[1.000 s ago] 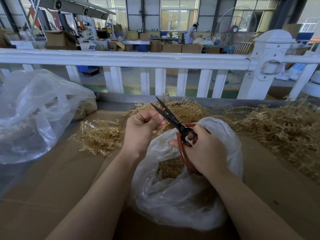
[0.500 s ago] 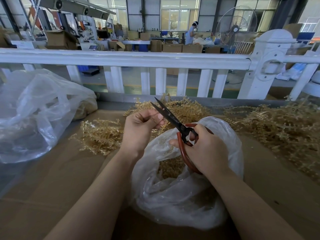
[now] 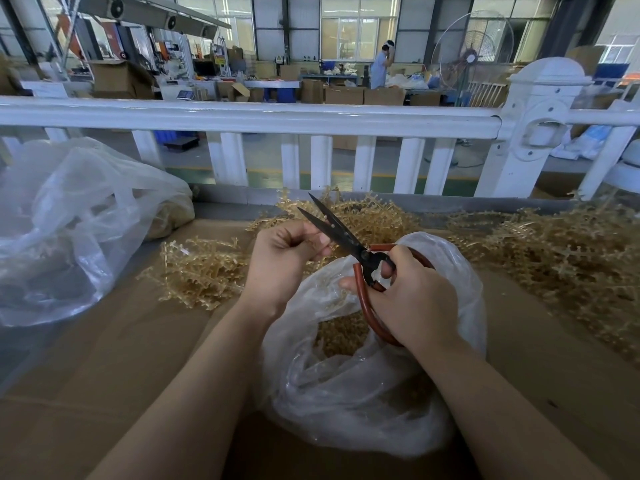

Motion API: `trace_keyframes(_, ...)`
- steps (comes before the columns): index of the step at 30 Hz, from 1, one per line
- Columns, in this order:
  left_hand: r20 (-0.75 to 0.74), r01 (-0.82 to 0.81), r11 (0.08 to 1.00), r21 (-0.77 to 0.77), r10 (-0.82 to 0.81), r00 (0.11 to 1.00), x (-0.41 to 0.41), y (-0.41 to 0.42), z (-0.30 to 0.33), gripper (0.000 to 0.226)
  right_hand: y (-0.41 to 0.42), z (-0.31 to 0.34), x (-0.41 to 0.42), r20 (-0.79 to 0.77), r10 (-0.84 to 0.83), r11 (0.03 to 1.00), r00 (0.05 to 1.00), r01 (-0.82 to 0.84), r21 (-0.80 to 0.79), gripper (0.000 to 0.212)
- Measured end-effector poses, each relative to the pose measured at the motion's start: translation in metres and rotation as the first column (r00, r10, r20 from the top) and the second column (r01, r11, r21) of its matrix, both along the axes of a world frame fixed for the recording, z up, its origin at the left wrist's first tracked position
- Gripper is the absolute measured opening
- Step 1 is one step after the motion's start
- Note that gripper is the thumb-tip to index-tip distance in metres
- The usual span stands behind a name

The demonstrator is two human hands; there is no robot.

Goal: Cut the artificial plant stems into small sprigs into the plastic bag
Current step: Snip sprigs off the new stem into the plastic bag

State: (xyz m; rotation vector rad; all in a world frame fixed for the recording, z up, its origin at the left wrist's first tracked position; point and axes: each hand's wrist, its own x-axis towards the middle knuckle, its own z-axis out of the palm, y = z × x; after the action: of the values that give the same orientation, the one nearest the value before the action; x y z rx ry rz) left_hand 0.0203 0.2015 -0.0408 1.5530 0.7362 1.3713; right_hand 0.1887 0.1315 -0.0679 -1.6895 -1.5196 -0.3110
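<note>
My right hand (image 3: 412,299) grips red-handled scissors (image 3: 349,242) with dark blades slightly parted, pointing up and left over a clear plastic bag (image 3: 363,386). The bag stands open on the cardboard and holds tan cut sprigs (image 3: 341,336). My left hand (image 3: 282,258) is curled just left of the blades, pinching a small tan stem piece that its fingers mostly hide. Loose tan artificial plant stems lie in piles to the left (image 3: 201,271), behind the hands (image 3: 367,213) and at the right (image 3: 568,258).
A large crumpled clear bag (image 3: 69,223) with some tan material lies at the left. A white railing (image 3: 263,116) runs across behind the cardboard-covered table (image 3: 104,375). Beyond it is a workshop floor with boxes, a fan and a person.
The scissors' blades have opened slightly. Both hands stay in nearly the same place over the bag.
</note>
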Motion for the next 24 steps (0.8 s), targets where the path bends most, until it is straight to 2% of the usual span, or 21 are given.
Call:
trace_keyframes(10,-0.011,-0.003,1.000,0.030,0.004,1.000,0.0002,0.0009,-0.0005,0.016,-0.0008,0.0022,0.0001,0.018,0.007,1.000,1.000,-0.007,0.019,0.054)
trace_keyframes(14,0.034,0.014,1.000,-0.002,-0.014,0.999,0.0014,-0.0015,0.0003,0.019,-0.0008,0.0027,-0.0005,0.005,0.019,0.999,1.000,-0.019,0.031,0.056)
trace_keyframes(18,0.058,0.051,0.999,-0.002,-0.051,0.997,-0.0001,-0.0024,0.0008,0.005,-0.0002,0.0014,0.0008,0.014,0.008,1.000,1.000,-0.008,0.018,0.058)
trace_keyframes(24,0.062,0.063,0.998,0.009,-0.064,0.996,-0.0022,-0.0017,0.0013,0.009,0.0010,-0.0023,0.0021,0.041,0.001,1.000,0.999,-0.002,0.026,0.055)
